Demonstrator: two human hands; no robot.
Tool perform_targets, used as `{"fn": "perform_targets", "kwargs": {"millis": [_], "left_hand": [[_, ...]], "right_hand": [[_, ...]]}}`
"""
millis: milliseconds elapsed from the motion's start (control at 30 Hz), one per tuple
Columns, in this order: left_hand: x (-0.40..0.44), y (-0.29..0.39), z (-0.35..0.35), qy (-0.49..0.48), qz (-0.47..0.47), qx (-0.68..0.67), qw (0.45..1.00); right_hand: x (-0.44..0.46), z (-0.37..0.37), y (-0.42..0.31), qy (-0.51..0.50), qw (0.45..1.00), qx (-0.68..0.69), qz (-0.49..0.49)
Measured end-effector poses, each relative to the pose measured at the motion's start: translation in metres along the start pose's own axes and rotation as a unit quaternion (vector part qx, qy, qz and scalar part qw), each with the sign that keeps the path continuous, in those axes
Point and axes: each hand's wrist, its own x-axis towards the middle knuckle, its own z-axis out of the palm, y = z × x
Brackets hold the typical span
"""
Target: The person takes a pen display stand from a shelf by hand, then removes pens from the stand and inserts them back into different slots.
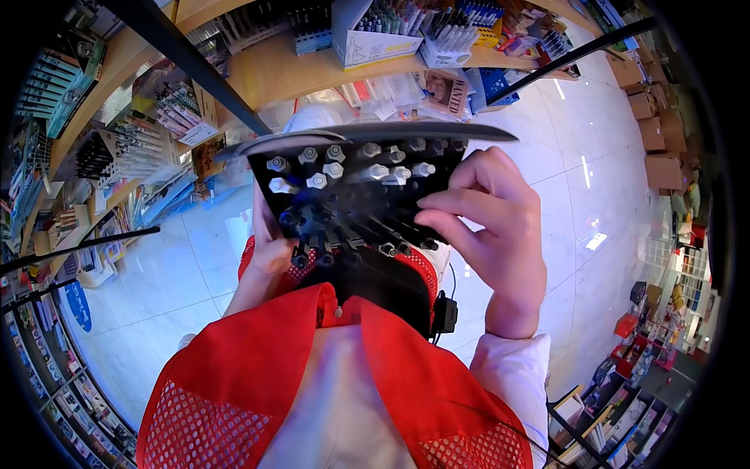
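A black display box of pens is in front of my chest, its tall dark back panel standing toward the shelf. White and grey pens stand in its rear rows, and black pens lean toward me at the front. My left hand is closed around the box's left side, some fingers hidden behind it. On the right, my right hand reaches over the box with thumb and index finger pinched among the pens. What lies between those fingertips, if anything, is too small to tell.
A wooden shelf ahead carries several pen boxes, including a white carton. Black metal bars cross the view. Cardboard boxes line the right side over the pale tiled floor. Another rack stands lower left.
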Motion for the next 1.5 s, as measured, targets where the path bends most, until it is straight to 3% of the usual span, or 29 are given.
{"fn": "perform_targets", "kwargs": {"millis": [233,433,567,700,833,1033,1267,1500], "left_hand": [[0.004,-0.001,0.0,0.023,-0.012,-0.017,1.0],[0.012,-0.008,0.0,0.075,-0.006,-0.019,0.997],[0.017,-0.017,-0.004,0.07,0.026,0.038,0.997],[0.022,-0.013,0.012,0.036,0.04,0.077,0.996],[0.027,-0.009,0.015,0.009,0.047,0.123,0.991],[0.03,-0.008,0.014,-0.006,0.054,0.129,0.99],[0.021,-0.01,0.002,0.029,0.012,0.04,0.999],[0.019,0.0,-0.005,0.036,0.052,0.083,0.995]], "right_hand": [[0.004,-0.005,-0.001,-0.025,0.998,-0.051,0.023],[0.014,0.01,0.004,0.073,0.996,-0.04,-0.035],[0.014,0.037,-0.004,0.047,0.998,0.039,-0.007],[0.02,0.052,-0.001,-0.053,0.997,0.017,0.049],[0.02,0.062,0.003,-0.047,0.998,0.028,0.007],[0.017,0.061,-0.003,0.053,0.998,0.027,-0.023],[0.011,0.02,-0.013,0.179,0.983,0.028,-0.02],[0.003,0.003,-0.003,0.059,0.996,-0.06,-0.034]]}}
